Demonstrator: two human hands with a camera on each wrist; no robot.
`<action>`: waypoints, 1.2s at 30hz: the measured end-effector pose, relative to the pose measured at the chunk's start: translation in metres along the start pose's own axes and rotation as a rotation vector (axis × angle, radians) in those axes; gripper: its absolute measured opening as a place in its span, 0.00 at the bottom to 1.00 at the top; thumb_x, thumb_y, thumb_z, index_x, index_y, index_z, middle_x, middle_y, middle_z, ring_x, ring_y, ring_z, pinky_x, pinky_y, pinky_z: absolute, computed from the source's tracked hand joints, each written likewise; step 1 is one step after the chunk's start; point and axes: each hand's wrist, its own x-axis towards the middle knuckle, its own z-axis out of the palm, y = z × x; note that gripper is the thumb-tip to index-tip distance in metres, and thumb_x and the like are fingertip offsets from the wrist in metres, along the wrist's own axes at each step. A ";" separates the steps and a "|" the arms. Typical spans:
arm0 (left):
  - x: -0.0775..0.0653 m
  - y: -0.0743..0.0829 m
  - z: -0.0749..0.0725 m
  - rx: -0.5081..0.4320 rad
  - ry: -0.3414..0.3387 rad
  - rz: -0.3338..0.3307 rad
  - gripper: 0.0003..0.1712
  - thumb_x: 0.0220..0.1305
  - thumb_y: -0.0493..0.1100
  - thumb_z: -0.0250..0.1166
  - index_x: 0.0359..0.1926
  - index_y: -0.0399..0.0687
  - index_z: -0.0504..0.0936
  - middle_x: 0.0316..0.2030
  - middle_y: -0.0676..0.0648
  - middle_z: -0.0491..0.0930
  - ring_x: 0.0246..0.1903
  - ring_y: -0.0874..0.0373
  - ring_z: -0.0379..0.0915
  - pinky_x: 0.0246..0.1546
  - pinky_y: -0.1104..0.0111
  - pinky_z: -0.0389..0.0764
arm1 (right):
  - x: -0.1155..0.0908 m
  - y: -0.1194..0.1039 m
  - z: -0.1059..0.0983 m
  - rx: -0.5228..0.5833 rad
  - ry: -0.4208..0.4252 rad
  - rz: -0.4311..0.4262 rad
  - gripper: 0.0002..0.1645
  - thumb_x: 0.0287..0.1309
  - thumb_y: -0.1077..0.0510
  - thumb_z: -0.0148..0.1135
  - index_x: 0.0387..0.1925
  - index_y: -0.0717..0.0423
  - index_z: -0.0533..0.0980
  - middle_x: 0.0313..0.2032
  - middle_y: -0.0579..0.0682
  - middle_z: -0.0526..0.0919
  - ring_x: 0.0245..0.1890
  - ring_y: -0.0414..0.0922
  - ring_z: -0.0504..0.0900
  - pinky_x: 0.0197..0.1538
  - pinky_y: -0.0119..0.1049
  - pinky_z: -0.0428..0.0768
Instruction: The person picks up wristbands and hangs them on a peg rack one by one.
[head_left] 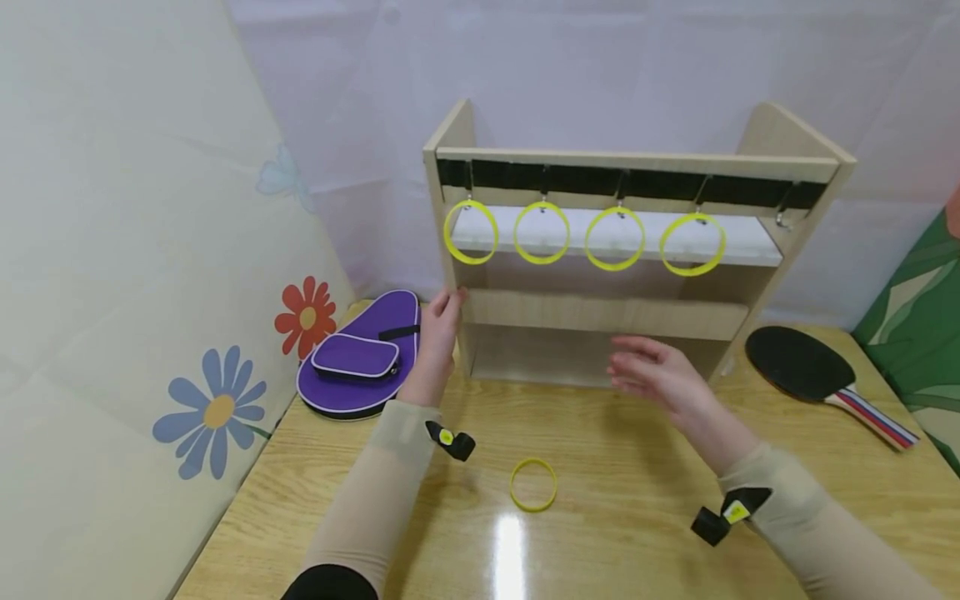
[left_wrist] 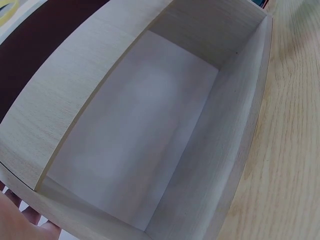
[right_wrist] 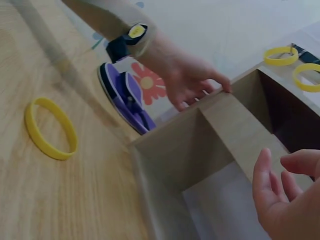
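Note:
My left hand (head_left: 438, 337) holds the left side panel of a wooden shelf (head_left: 607, 312), thumb at its front edge and fingers along the outer face. Loosely bent, the fingers of my right hand (head_left: 660, 379) hover before the lower compartment with nothing in them. Several yellow rings (head_left: 471, 262) hang in a row from metal hooks along the shelf's black strip (head_left: 585, 179). The rightmost hook (head_left: 782, 220) bears no ring. Another yellow ring (head_left: 533, 509) lies flat on the table between my forearms; it shows also in the right wrist view.
Left of the shelf, a purple paddle case (head_left: 356, 358) lies against the flowered wall cloth. A black table tennis paddle (head_left: 798, 362) with a striped handle lies at the right. The wooden table (head_left: 600, 533) spreads in front of the shelf.

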 end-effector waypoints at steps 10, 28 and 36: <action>0.000 0.000 -0.001 0.006 -0.023 -0.009 0.23 0.71 0.48 0.55 0.61 0.42 0.77 0.64 0.45 0.71 0.67 0.55 0.61 0.71 0.60 0.60 | 0.004 0.032 0.019 -0.038 -0.072 0.067 0.27 0.66 0.70 0.55 0.64 0.75 0.63 0.35 0.43 0.82 0.37 0.39 0.84 0.44 0.32 0.84; -0.001 -0.002 -0.001 -0.019 -0.024 0.003 0.27 0.71 0.48 0.55 0.67 0.44 0.73 0.69 0.45 0.67 0.71 0.54 0.56 0.73 0.58 0.56 | 0.000 0.082 0.039 -0.161 -0.160 0.168 0.30 0.63 0.70 0.57 0.64 0.78 0.62 0.39 0.52 0.81 0.35 0.39 0.82 0.41 0.33 0.85; -0.002 -0.001 0.000 -0.028 -0.019 0.004 0.26 0.71 0.48 0.54 0.66 0.45 0.74 0.68 0.45 0.68 0.70 0.53 0.58 0.72 0.57 0.58 | -0.001 0.100 0.043 -0.172 -0.177 0.200 0.28 0.62 0.71 0.58 0.61 0.78 0.64 0.37 0.51 0.83 0.32 0.39 0.83 0.39 0.35 0.85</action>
